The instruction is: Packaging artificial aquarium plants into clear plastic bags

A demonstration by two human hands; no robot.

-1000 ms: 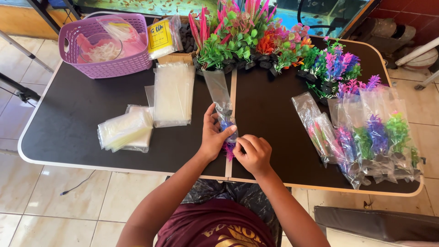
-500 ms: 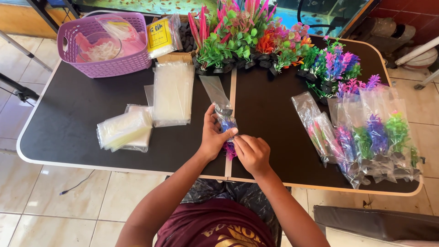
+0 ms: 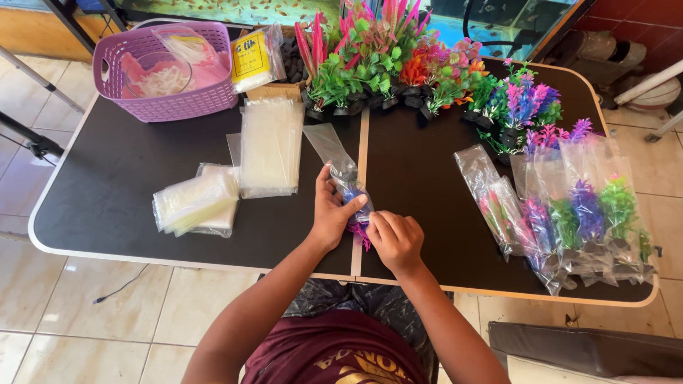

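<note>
My left hand [image 3: 332, 213] grips the lower end of a long clear plastic bag [image 3: 329, 147] that lies on the black folding table [image 3: 114, 192] and points away from me. A small artificial plant with blue and pink leaves [image 3: 356, 200] sits partly inside the bag's mouth. My right hand [image 3: 395, 239] pinches the plant's pink end at the opening, right beside the left thumb. Both hands are near the table's front edge, at its middle seam.
Stacks of empty clear bags [image 3: 269, 146] and a folded bundle [image 3: 196, 203] lie to the left. A purple basket [image 3: 165, 70] stands at the back left. Loose artificial plants [image 3: 398, 64] line the back. Bagged plants [image 3: 569, 213] lie at the right.
The plant has gone a little deeper into the bag. My hands have stayed at the same spot near the front edge, with the fingers shifted slightly.
</note>
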